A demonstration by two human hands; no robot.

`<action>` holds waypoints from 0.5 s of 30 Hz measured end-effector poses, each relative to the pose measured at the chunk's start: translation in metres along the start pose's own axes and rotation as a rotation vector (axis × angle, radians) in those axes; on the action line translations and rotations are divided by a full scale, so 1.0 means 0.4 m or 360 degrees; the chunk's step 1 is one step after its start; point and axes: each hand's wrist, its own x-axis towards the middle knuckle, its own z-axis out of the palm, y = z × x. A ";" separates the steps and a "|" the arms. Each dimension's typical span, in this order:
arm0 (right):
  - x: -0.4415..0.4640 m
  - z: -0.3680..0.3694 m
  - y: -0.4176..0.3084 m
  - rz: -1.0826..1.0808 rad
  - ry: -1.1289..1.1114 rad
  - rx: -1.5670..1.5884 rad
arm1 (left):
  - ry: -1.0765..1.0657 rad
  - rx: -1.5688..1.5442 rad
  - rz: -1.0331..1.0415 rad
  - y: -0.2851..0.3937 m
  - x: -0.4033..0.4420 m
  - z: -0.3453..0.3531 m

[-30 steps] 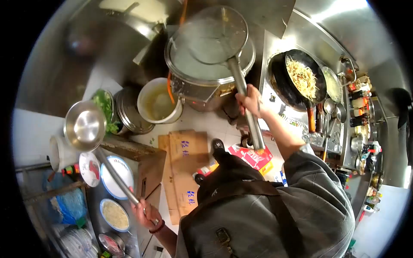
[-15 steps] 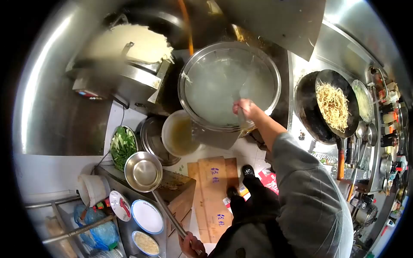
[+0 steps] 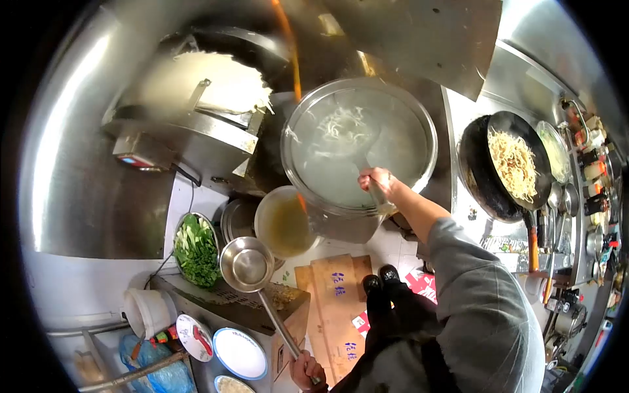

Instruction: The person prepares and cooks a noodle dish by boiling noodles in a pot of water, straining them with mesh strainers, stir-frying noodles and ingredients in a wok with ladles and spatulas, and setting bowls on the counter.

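My right hand is closed round the handle of a long-handled utensil over the near right part of a large steel pot. The utensil's head dips into the cloudy water, and its exact kind is hard to make out. Pale noodles show near the surface, beyond the utensil. Low in the view, my left hand grips a steel ladle by the end of its long handle. The ladle's bowl faces up beside a white bucket of yellowish liquid.
On the right, a wok holds cooked noodles near several ladles and bottles. A noodle machine with pale dough stands at left. Below it are a bowl of chopped greens, a white plate and flattened cardboard on the floor.
Noodles have come up into sight in the pot. The ladle has shifted right, closer to the bucket, with my left hand. The whole view has moved slightly; my right hand keeps its grip.
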 end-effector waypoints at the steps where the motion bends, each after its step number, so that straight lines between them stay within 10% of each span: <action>1: -0.022 -0.038 0.006 0.0002 -0.0094 -0.0033 | -0.0097 0.0165 -0.0080 0.015 0.014 -0.058; 5: -0.283 -0.110 0.030 -0.0046 -0.0387 -0.0112 | -0.0139 0.0233 -0.0129 0.055 0.090 -0.119; 8: -0.459 -0.124 0.117 -0.0289 0.0015 -0.0494 | 0.0154 0.0263 -0.0114 0.063 0.089 -0.020; 10: -0.427 -0.085 0.131 -0.0481 0.0321 -0.0803 | -0.0310 0.0286 -0.0062 0.072 0.140 -0.080; 15: -0.515 0.001 0.037 -0.0202 0.0004 -0.0146 | -0.0369 0.0205 -0.0167 0.098 0.138 0.023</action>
